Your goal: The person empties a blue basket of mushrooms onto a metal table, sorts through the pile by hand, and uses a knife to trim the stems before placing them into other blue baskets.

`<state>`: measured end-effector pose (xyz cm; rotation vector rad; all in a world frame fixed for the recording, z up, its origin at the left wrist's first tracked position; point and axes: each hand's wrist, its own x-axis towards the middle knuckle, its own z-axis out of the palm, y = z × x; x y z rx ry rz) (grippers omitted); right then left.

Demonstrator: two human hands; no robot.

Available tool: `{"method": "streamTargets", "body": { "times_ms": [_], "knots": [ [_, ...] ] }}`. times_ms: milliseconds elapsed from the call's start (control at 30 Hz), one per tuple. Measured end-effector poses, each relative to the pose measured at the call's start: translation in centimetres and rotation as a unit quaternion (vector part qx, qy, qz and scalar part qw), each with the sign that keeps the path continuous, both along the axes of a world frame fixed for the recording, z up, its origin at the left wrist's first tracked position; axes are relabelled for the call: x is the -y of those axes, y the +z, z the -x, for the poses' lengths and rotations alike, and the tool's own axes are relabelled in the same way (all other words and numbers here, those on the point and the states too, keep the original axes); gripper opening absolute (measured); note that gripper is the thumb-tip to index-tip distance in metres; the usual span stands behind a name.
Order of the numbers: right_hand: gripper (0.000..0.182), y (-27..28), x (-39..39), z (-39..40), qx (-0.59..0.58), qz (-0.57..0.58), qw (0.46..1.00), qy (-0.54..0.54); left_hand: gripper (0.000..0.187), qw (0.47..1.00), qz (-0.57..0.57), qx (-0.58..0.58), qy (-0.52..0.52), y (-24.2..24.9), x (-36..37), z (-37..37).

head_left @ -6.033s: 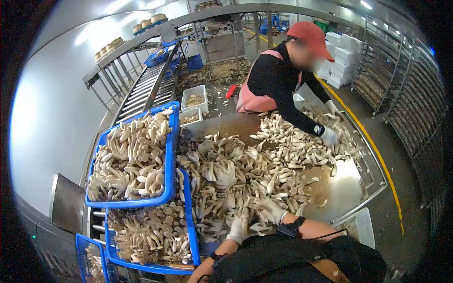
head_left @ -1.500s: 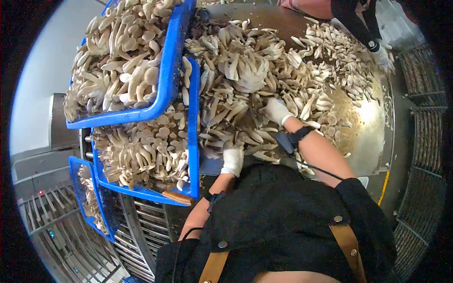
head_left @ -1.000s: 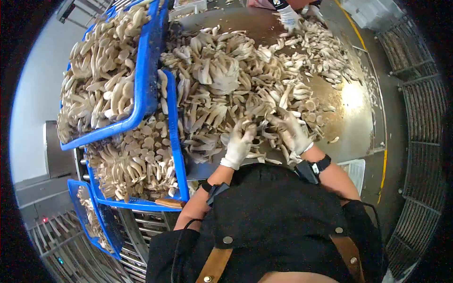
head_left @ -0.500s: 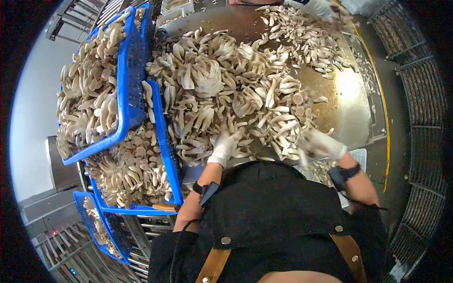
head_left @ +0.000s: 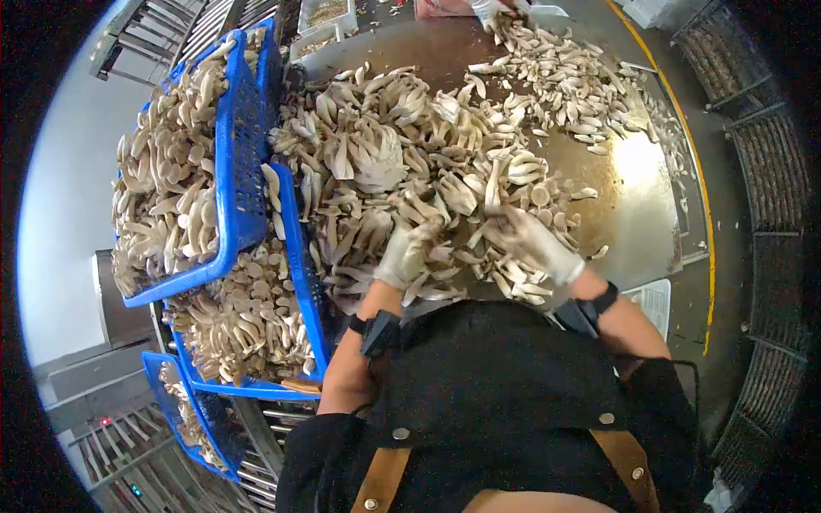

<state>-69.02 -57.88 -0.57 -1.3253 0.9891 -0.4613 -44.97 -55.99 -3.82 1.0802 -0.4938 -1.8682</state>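
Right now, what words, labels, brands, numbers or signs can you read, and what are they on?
None can be read.
Blue baskets: no readable text.
White tub: no readable text.
Wristbands: too small to tell.
Red light: too small to tell.

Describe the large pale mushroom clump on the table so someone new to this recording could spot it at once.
Find the metal table, then the mushroom pile spread on it beside the blue baskets. Within the pile, look just beyond the gloved left hand, away from the wearer. The clump is one broad, whitish mass, while the pieces around it are smaller and browner.
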Motion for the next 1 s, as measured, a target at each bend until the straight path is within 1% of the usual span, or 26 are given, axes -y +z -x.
{"method": "streamTargets", "body": {
  "times_ms": [33, 67, 100, 133, 167, 267, 300, 333, 367, 400, 433, 467, 533, 567, 600, 667, 733, 767, 867, 900, 933, 967, 1000],
  "knots": [
    [0.047, 0.2, 0.7, -1.5, 0.042, -0.017, 0.999, -0.027, 0.036, 0.996, -0.020, -0.077, -0.042, 0.6, -0.9, -0.3],
    [0.051, 1.7, 1.0, -3.2, 0.097, -0.088, 0.990, -0.050, 0.048, 0.996, 0.013, -0.075, -0.035, 0.1, -1.4, 0.2],
    [0.055, 3.1, 1.4, -4.9, 0.148, -0.157, 0.973, -0.076, 0.051, 0.994, 0.027, -0.099, -0.029, 1.6, -2.1, 1.0],
    [0.056, 1.5, 1.8, -5.5, 0.158, -0.149, 0.973, -0.081, 0.055, 0.991, 0.042, -0.122, -0.022, 3.2, -2.8, 1.5],
    [0.057, -0.2, 2.2, -6.1, 0.167, -0.142, 0.972, -0.086, 0.061, 0.994, 0.028, -0.103, 0.024, 1.7, -3.4, 1.3],
    [0.054, 0.9, 1.5, -4.8, 0.257, -0.194, 0.941, -0.106, 0.052, 0.989, 0.039, -0.117, 0.084, 2.9, -4.2, 1.7],
    [0.050, -0.7, 1.4, -4.9, 0.257, -0.212, 0.936, -0.112, 0.064, 0.992, -0.001, -0.101, 0.076, 3.4, -4.3, 2.0],
    [0.046, -1.4, 1.3, -5.1, 0.257, -0.230, 0.931, -0.117, 0.055, 0.989, 0.071, -0.044, 0.123, 2.7, -4.4, 3.4],
    [0.044, -2.0, 0.8, -5.3, 0.177, -0.177, 0.963, -0.102, 0.052, 0.994, 0.064, -0.014, 0.092, 2.5, -4.8, 3.5],
    [0.042, -2.0, 0.6, -5.4, 0.095, -0.120, 0.984, -0.087, 0.050, 0.996, 0.057, 0.016, 0.061, 4.4, -4.8, 3.9],
    [0.038, -2.2, 0.7, -4.8, 0.037, 0.074, 0.996, -0.037, 0.050, 0.995, 0.050, -0.019, 0.086, 4.0, -4.8, 4.1],
    [0.038, -2.2, 0.5, -4.0, 0.082, -0.009, 0.993, -0.079, 0.051, 0.996, 0.044, -0.008, 0.074, 3.9, -4.9, 4.2],
    [0.039, -0.8, -0.5, -2.7, 0.169, -0.175, 0.958, -0.154, 0.053, 0.998, 0.031, 0.014, 0.055, 3.4, -5.7, 4.3],
    [0.039, -1.2, -1.0, -2.3, 0.016, 0.021, 0.996, -0.086, 0.048, 0.996, 0.065, 0.037, 0.047, 1.9, -6.5, 5.0],
    [0.039, -1.7, -1.6, -2.1, -0.138, 0.214, 0.967, -0.013, 0.044, 0.992, 0.099, 0.060, 0.041, 0.4, -7.3, 5.6],
    [0.039, 0.3, -2.5, -2.1, -0.137, 0.137, 0.981, -0.029, 0.039, 0.994, 0.050, 0.034, 0.086, -0.5, -7.8, 6.0],
    [0.035, -0.7, -2.3, -1.2, -0.073, 0.174, 0.982, -0.002, 0.040, 0.987, -0.037, 0.027, 0.154, 1.6, -7.5, 6.2],
    [0.033, -1.3, -2.5, -0.7, -0.043, 0.189, 0.981, 0.013, 0.035, 0.986, -0.047, 0.068, 0.146, 3.1, -7.8, 6.7],
    [0.026, -1.8, -3.0, -1.1, -0.167, 0.209, 0.963, -0.034, 0.023, 0.989, 0.028, 0.094, 0.108, -0.8, -8.9, 7.9],
    [0.021, -4.5, -2.7, -0.5, -0.175, 0.311, 0.931, -0.080, 0.017, 0.990, 0.017, 0.080, 0.112, 0.2, -9.2, 8.7],
    [0.027, -4.8, -2.6, 0.0, -0.231, 0.344, 0.906, -0.087, 0.017, 0.989, 0.048, 0.089, 0.110, 0.4, -9.2, 8.9],
    [0.031, -5.0, -2.1, 0.7, -0.222, 0.322, 0.918, -0.069, 0.018, 0.986, 0.079, 0.099, 0.109, 0.4, -9.2, 9.1],
    [0.035, -3.9, -1.6, 1.0, -0.213, 0.301, 0.928, -0.051, 0.018, 0.982, 0.110, 0.109, 0.107, 0.5, -9.2, 9.2]
  ]
}}
